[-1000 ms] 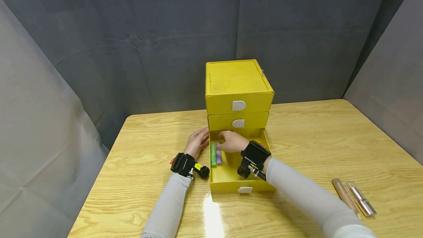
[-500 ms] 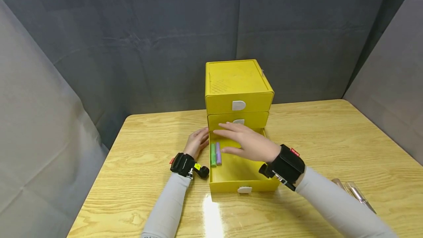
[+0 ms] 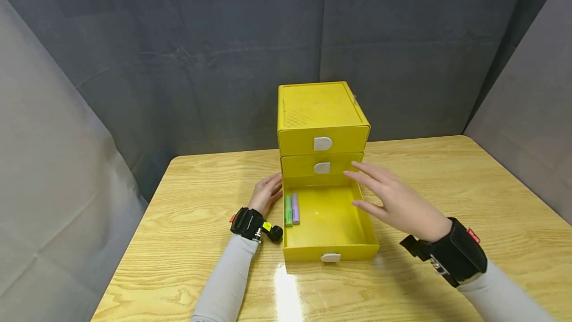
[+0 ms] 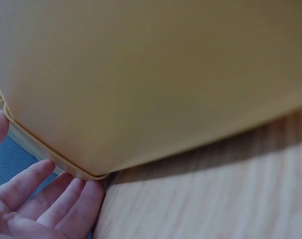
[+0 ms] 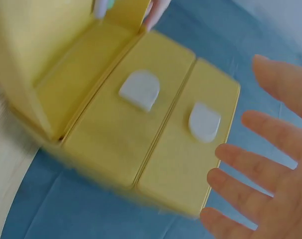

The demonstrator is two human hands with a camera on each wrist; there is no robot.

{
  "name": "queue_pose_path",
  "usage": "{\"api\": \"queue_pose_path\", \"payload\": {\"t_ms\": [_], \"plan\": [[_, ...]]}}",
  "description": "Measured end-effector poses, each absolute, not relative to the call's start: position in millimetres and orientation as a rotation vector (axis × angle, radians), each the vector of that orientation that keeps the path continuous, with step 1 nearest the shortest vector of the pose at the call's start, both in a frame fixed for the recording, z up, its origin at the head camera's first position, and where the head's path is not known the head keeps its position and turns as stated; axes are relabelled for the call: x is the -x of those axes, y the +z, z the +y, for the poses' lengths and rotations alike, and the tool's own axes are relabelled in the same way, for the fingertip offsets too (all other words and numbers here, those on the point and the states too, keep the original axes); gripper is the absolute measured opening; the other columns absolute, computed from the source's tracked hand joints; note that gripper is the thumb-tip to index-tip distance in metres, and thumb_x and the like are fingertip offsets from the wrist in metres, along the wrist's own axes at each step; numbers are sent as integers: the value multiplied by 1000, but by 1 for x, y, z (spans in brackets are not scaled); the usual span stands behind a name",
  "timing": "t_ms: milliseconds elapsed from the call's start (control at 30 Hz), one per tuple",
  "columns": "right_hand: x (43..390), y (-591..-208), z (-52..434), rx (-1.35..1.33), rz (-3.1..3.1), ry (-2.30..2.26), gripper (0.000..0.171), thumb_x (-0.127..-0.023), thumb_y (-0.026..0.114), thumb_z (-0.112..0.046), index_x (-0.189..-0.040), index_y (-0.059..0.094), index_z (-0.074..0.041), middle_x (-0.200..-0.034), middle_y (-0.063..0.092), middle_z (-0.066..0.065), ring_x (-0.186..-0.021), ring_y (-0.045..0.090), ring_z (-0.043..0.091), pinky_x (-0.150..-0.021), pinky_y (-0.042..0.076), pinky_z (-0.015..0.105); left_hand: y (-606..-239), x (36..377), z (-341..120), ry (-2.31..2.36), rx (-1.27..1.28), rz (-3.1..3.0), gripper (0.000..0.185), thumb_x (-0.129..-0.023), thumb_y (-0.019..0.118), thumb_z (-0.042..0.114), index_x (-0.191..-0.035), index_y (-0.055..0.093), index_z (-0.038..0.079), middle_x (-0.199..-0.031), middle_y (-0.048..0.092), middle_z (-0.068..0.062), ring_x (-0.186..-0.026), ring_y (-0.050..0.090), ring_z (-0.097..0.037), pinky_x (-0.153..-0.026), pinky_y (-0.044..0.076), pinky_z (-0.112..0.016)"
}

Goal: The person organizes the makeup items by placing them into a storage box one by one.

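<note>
A yellow drawer cabinet (image 3: 323,106) stands on the table with its bottom drawer (image 3: 330,254) pulled out. Inside that drawer, along its left wall, a green highlighter (image 3: 288,210) and a purple highlighter (image 3: 296,208) lie side by side. My left hand (image 3: 266,194) rests against the cabinet's left side; the left wrist view shows its fingertips (image 4: 44,167) touching the edge of the casing. Above the drawer's right wall is my right hand (image 3: 397,202), fingers spread and holding nothing. The right wrist view shows these spread fingers (image 5: 255,169) beside the white-tabbed drawer fronts.
Two upper drawers, each with a white tab (image 3: 322,143), are closed. Grey cloth (image 3: 223,58) hangs behind and at both sides of the wooden table (image 3: 178,242).
My right hand has come up out of the drawer, fingers spreading, and moved right. Its arm now covers the slim items at the table's right. My left hand has stayed put.
</note>
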State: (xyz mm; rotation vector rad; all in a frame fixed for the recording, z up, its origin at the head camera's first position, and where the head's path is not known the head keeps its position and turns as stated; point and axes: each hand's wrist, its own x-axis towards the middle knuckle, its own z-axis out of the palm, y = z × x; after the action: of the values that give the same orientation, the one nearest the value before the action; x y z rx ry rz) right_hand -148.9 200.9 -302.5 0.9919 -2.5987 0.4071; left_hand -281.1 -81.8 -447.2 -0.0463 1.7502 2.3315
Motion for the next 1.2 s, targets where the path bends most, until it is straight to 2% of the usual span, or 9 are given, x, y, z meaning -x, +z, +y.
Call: {"api": "queue_pose_path", "payload": {"t_ms": [267,500,767,900,1033,1133,1200], "plan": [[130,-309,244,-733,-2691,442,59,-82,69,-18,-134,43,-5,-133,43,21,-117,43,39,-89,41,55,-447,279,-81,2363,72,1749,50,-92,56,25,-132,44,-2,-135,45,-17,-123,45,-26,-99,41,-36],[120,-325,282,-559,-2803,411,65,-76,73,-9,-131,41,6,-122,45,26,-107,46,44,-82,44,56,-448,281,-80,2352,92,1770,49,-92,56,26,-132,45,-1,-134,47,-14,-122,46,-25,-99,41,-36],[109,-346,316,-269,-3154,476,66,-83,66,-19,-126,35,20,-115,43,41,-101,45,53,-74,47,53,-447,279,-80,2338,103,1786,48,-92,56,25,-132,45,0,-135,47,-13,-121,47,-24,-98,42,-35],[110,-354,330,-180,-3279,533,65,-86,63,-25,-120,37,24,-108,47,41,-91,52,49,-65,49,46,-447,280,-80,2348,91,1783,48,-93,55,24,-133,44,-1,-136,45,-15,-123,45,-26,-99,41,-37],[111,-362,337,-110,-3380,595,65,-88,59,-28,-119,38,25,-101,53,37,-86,56,43,-63,49,42,-447,280,-80,2352,98,1781,49,-92,56,24,-132,44,-1,-136,44,-15,-123,45,-26,-99,40,-38],[109,-367,338,-74,-3411,614,60,-90,56,-26,-117,39,26,-95,57,31,-78,58,33,-62,49,40,-448,280,-80,2351,105,1778,49,-92,57,25,-132,45,-1,-136,45,-14,-122,45,-25,-99,41,-37],[107,-371,338,-57,-3412,628,57,-91,53,-24,-116,40,26,-84,59,23,-65,55,24,-57,46,35,-448,280,-80,2351,103,1777,50,-91,57,25,-132,45,-1,-135,45,-14,-122,46,-25,-98,41,-37]]}}
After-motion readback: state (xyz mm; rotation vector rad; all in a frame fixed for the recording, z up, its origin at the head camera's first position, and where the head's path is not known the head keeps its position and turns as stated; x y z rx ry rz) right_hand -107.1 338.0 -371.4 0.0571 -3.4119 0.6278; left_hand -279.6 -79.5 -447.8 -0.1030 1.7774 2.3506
